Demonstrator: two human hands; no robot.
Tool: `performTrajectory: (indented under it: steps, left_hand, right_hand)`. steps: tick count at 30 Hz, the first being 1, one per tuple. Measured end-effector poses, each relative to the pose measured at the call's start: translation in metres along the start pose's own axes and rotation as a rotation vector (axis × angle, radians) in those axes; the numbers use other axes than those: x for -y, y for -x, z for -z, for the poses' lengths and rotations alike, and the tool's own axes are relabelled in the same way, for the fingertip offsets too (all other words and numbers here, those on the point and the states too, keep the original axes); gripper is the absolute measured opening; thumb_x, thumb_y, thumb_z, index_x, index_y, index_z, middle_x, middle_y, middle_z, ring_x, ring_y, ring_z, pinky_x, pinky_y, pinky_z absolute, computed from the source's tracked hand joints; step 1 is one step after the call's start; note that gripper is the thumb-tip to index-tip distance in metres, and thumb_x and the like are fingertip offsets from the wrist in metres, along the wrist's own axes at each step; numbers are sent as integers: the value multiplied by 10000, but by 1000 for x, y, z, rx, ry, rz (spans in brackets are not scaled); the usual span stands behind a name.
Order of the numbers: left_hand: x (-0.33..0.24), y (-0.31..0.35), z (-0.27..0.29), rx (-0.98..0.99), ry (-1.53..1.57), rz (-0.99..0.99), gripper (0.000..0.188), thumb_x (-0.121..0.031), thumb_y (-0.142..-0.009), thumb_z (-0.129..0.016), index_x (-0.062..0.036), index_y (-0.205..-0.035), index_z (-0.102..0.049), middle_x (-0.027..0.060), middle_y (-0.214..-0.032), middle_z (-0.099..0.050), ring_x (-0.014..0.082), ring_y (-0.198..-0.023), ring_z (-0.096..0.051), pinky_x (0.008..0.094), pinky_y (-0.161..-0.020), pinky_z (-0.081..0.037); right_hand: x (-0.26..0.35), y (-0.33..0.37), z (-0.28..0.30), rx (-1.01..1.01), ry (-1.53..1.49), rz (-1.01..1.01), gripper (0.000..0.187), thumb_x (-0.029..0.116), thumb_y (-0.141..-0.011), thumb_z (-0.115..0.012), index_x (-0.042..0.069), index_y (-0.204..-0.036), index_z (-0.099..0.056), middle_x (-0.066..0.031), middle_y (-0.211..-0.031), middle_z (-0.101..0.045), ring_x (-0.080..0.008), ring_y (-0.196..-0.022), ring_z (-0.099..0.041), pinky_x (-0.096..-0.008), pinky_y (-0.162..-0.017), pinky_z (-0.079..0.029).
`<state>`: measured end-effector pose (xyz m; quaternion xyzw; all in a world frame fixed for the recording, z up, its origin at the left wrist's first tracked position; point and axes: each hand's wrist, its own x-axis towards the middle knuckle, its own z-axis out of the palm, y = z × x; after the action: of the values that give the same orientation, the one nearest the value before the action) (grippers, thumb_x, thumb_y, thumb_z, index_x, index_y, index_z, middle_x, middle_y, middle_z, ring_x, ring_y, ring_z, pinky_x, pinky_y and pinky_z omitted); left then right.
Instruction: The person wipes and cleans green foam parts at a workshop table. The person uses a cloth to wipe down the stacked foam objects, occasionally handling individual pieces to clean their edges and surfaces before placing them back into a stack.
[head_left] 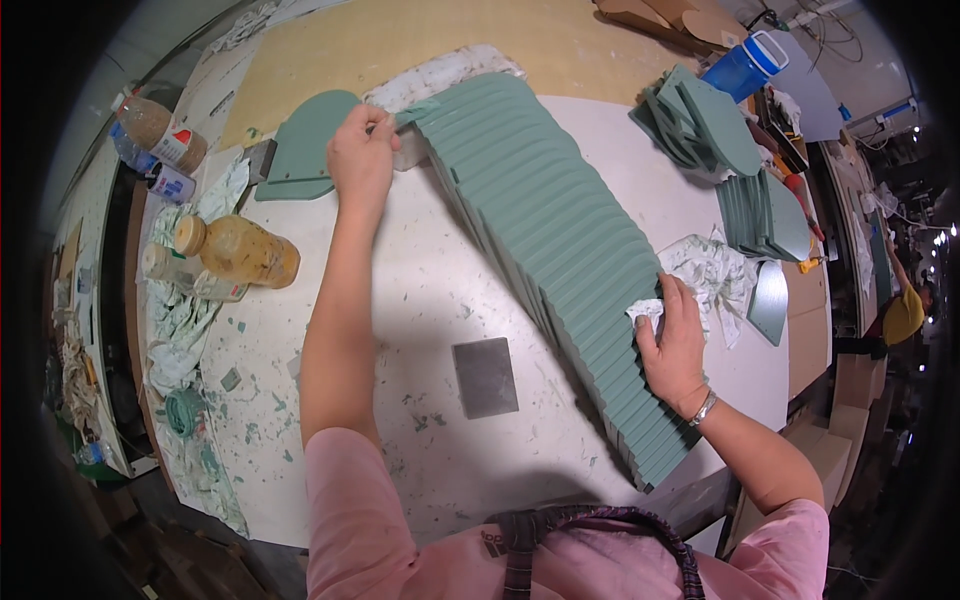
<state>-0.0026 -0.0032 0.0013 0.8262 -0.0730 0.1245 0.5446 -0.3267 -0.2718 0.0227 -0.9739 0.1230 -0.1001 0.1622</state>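
Note:
A long row of green painted panels (545,200), leaning against one another like fallen cards, runs across the white table from the far middle to the near right. My left hand (362,150) is closed at the far left end of the row. Its fingers pinch something beside a pale green smear; what it is I cannot make out. My right hand (673,350) rests on the right side of the row, with a crumpled white cloth (645,311) held at its thumb. Behind the row's far end lies a white, paint-specked roll (445,75).
A rounded green panel (312,140) lies at the far left, near a bottle of yellowish liquid (250,250). A dark square pad (486,377) is on the table. To the right are stacked green panels (715,120), a blue jug (742,68) and a crumpled cloth (715,275).

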Motion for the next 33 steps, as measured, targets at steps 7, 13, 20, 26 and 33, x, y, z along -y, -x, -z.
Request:
performTrajectory:
  steps: [7,13,20,26,33]
  left_hand:
    - [0,-19,3,102,162,-11,96,-63,-931,-623,-23,-847,-646,-6,-668,-604,53,-595,-507,223,-545,-385]
    - [-1,-36,-1,212,128,58,92,-48,-927,-621,-24,-843,-646,-21,-667,-594,49,-577,-484,218,-528,-349]
    - [13,-48,-2,256,198,5,111,-73,-901,-647,-29,-799,-649,-6,-620,-594,67,-558,-503,253,-537,-399]
    - [-5,-51,-15,211,258,-35,98,-85,-898,-655,-38,-811,-661,-16,-623,-594,64,-564,-502,242,-534,-390]
    - [-12,-75,-36,249,-53,-119,124,-212,-874,-673,-108,-810,-688,-21,-605,-603,103,-584,-531,285,-588,-412]
  right_hand:
    - [0,-1,0,0,6,1,631,193,-871,-620,-32,-1419,-401,-262,-1352,-478,-435,-1208,-490,-484,-1043,-401]
    - [2,-1,2,13,2,-5,637,198,-871,-621,-31,-1422,-398,-267,-1357,-473,-436,-1213,-486,-484,-1050,-395]
    - [2,-1,2,9,10,-6,636,198,-875,-618,-31,-1426,-397,-272,-1369,-466,-437,-1233,-476,-487,-1059,-387]
    - [1,-1,3,19,6,-25,640,200,-875,-618,-30,-1429,-395,-271,-1375,-463,-436,-1242,-469,-486,-1068,-380]
    - [2,0,2,25,3,-22,655,209,-873,-625,-26,-1436,-385,-280,-1370,-463,-441,-1243,-466,-497,-1074,-370]
